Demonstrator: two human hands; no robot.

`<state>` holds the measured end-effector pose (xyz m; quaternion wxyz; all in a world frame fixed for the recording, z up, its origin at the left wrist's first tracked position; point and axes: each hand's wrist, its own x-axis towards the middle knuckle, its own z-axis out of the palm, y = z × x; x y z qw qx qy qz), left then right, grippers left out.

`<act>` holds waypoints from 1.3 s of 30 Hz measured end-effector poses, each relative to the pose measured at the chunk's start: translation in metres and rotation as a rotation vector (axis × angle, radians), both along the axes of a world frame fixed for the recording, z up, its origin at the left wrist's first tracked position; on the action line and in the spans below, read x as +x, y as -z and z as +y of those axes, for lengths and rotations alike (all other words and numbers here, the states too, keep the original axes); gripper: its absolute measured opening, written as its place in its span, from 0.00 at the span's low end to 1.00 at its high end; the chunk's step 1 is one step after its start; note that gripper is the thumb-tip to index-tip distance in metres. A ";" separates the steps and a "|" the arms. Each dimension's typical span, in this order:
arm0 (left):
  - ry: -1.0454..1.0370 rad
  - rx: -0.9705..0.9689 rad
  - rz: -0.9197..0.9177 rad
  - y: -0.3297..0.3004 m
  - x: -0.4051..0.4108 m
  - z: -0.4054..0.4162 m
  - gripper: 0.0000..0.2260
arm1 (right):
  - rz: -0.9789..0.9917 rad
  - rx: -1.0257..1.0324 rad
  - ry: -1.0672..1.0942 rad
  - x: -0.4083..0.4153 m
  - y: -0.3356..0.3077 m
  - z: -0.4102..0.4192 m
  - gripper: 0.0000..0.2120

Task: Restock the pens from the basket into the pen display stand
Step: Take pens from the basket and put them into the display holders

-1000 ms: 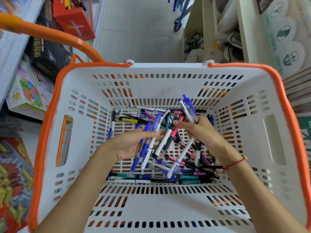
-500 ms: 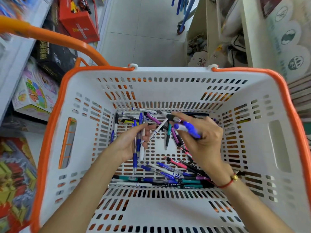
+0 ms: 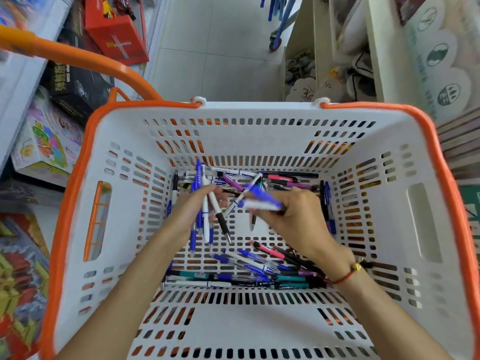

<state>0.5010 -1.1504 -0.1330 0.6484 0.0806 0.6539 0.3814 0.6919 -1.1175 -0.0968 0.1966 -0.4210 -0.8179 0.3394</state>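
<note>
A white slotted basket [image 3: 262, 320] with an orange rim fills the view. Loose pens [image 3: 249, 271] in blue, pink, purple, teal and black lie across its floor. My left hand [image 3: 191, 206] grips a bunch of several blue-and-white pens [image 3: 205, 219] held nearly upright, tips down. My right hand [image 3: 293, 219] is close beside it and pinches a few blue-capped pens [image 3: 259, 201] lying crosswise; they are blurred. No pen display stand is in view.
An orange basket handle [image 3: 78, 58] arcs over the upper left. Boxed toys [image 3: 46, 146] and a red box [image 3: 117, 29] sit on the left shelves. Shelving with goods [image 3: 363, 61] stands at the right. A tiled floor [image 3: 220, 48] lies beyond the basket.
My left hand has gathered its pens into a tighter, more upright bunch. My right hand turned its blue pens from upright to crosswise and dropped lower, toward the left hand.
</note>
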 end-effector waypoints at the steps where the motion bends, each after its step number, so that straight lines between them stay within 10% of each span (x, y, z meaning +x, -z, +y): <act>1: -0.037 0.010 0.071 0.001 -0.001 0.000 0.09 | 0.071 -0.171 0.130 -0.001 -0.003 0.004 0.05; 8: 0.401 0.069 0.122 -0.016 0.008 -0.003 0.14 | 0.055 -0.950 0.308 0.003 -0.004 0.021 0.25; 12: 0.482 -0.081 0.013 -0.006 0.009 -0.004 0.45 | 0.010 -0.885 0.314 -0.003 0.001 0.013 0.25; 20: 0.436 -0.126 -0.319 -0.001 -0.001 -0.005 0.15 | -0.034 -0.903 0.444 -0.007 0.006 0.009 0.22; 39: 0.462 -0.085 -0.517 -0.010 0.002 -0.005 0.11 | 0.089 -0.949 0.294 -0.007 0.003 0.009 0.16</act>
